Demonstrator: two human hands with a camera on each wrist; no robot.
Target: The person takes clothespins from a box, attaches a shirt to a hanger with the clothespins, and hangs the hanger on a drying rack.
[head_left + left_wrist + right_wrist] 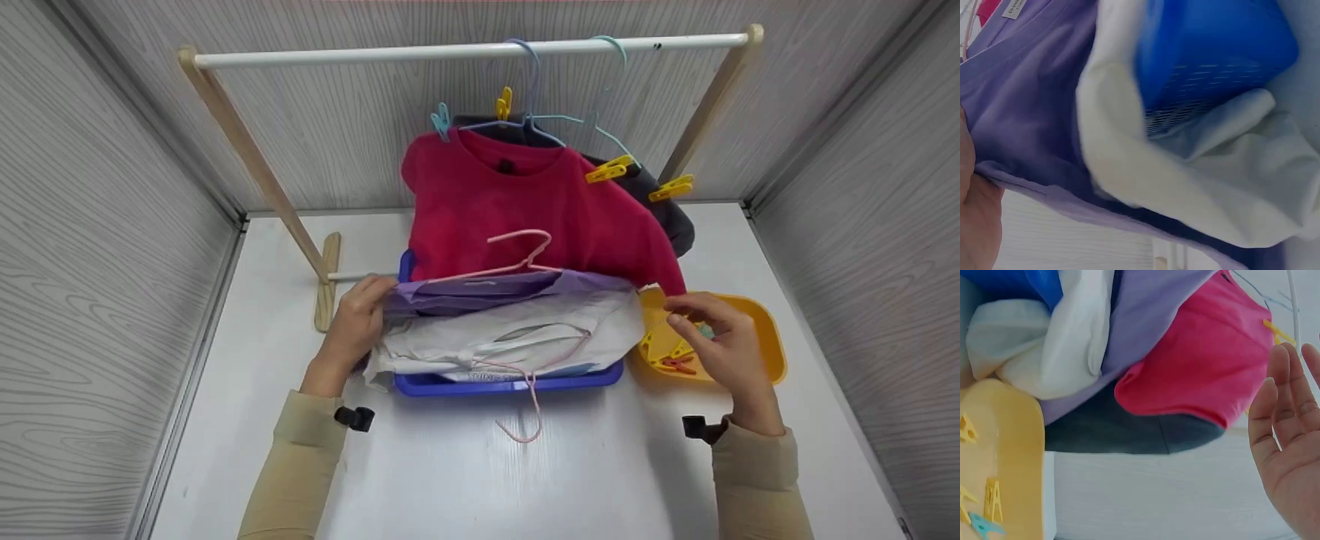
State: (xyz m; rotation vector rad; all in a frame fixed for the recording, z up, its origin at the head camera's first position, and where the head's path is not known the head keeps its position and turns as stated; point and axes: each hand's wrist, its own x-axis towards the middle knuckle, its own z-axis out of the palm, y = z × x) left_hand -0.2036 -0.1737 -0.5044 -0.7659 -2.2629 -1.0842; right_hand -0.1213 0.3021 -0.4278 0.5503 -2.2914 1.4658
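Observation:
A purple shirt [600, 281] with a pink hanger [529, 259] in its neck lies over the blue basket [510, 386]. At its left shoulder my left hand [358, 322] pinches the cloth between thumb and fingers. My right hand [720, 337] hovers over the yellow basket, fingers relaxed and holding nothing, close to the red shirt's sleeve in the head view. The right wrist view shows that palm [1292, 439] apart from the cloth. Below the purple shirt is a white shirt [525, 326], with another pink hanger [534, 409] whose hook points toward me.
A rack with a white rail [360, 56] stands behind. On it hang a red shirt [510, 202] and a dark garment [679, 232] with clothespins [609, 169] at their shoulders. To the right, a yellow basket [772, 345] holds several clothespins.

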